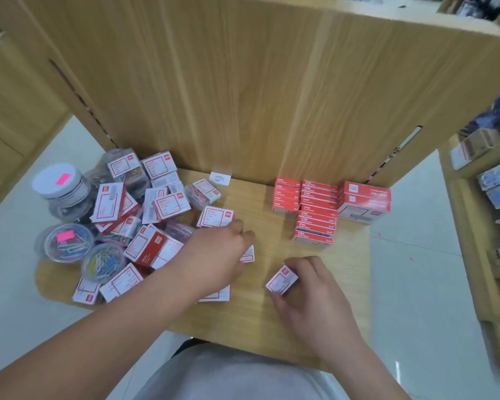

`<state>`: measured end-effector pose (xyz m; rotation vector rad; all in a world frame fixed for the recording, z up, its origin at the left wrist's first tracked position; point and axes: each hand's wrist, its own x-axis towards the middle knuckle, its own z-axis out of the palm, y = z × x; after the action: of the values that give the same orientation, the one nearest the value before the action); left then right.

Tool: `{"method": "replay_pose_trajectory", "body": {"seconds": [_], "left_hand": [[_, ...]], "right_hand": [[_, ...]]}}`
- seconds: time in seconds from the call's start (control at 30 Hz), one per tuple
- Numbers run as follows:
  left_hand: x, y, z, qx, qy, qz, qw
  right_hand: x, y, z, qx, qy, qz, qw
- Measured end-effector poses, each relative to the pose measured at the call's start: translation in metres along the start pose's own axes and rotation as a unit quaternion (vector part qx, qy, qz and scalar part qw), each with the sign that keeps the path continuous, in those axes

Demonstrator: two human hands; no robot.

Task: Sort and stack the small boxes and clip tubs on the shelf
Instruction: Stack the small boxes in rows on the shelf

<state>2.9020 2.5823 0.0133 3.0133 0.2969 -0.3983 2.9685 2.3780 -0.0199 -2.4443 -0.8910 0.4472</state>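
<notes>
The fingers (293, 271) and thumb of the right hand (309, 301) were curled round a small box (282, 280), pinching it just above the wooden shelf (257, 327), right of centre in the frame. The box lay label-up, white with a red border. Its long axis ran from lower left to upper right, and the red brand mark sat at the upper-right end.

The left hand (217, 255), at centre frame, had its fingers curled down over a second box (247, 254), of which only one end showed at the hand's right edge; which way that box pointed could not be told. Another box (217, 295) lay flat under the left wrist.

To the left, a loose pile of boxes (156, 212) leaned at all angles. Clear tubs of coloured clips (67, 243) stood at the pile's lower-left edge, near a jar with a white lid (59, 183).

At the upper right of the shelf, red boxes (315, 212) sat stacked in neat rows with their long sides across the frame, beside a larger red carton (364, 202) against the back panel (243, 96).
</notes>
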Motion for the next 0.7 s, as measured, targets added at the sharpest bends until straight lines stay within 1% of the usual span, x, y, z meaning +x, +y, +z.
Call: {"method": "replay_pose_trajectory", "body": {"seconds": [0.07,0.17,0.23,0.33,0.37,0.43,0.47,0.5,0.57,0.63,0.7], "left_hand": [[0.000,0.008,-0.004,-0.005,0.008,-0.013,1.000],[-0.002,0.015,-0.005,-0.073,0.055,-0.017,0.996],[-0.005,0.015,-0.006,-0.140,0.075,-0.027,0.987],[-0.012,0.018,-0.007,-0.255,0.074,-0.055,0.963],[-0.013,0.019,-0.007,-0.312,0.071,-0.067,0.945],[-0.015,0.023,-0.006,-0.441,0.057,-0.089,0.891],[-0.016,0.024,-0.005,-0.488,0.053,-0.097,0.866],[-0.016,0.026,-0.005,-0.520,0.055,-0.099,0.846],[-0.017,0.032,-0.006,-0.561,0.062,-0.093,0.820],[-0.017,0.036,-0.009,-0.595,0.070,-0.105,0.793],[-0.019,0.034,-0.011,-0.638,0.077,-0.117,0.758]], "right_hand": [[0.002,0.005,-0.009,0.043,-0.012,0.053,0.998],[0.007,0.015,-0.019,0.168,-0.021,0.116,0.979],[0.005,0.016,-0.026,0.258,-0.008,0.142,0.956],[0.000,0.012,-0.035,0.374,0.027,0.178,0.910],[0.000,0.009,-0.038,0.405,0.041,0.183,0.895],[0.000,0.003,-0.044,0.452,0.063,0.185,0.871],[0.001,0.000,-0.046,0.466,0.068,0.183,0.863],[0.003,-0.003,-0.048,0.477,0.071,0.179,0.857],[0.007,-0.009,-0.050,0.492,0.072,0.168,0.851],[0.011,-0.014,-0.052,0.499,0.069,0.150,0.851],[0.013,-0.019,-0.053,0.507,0.064,0.127,0.850]]}}
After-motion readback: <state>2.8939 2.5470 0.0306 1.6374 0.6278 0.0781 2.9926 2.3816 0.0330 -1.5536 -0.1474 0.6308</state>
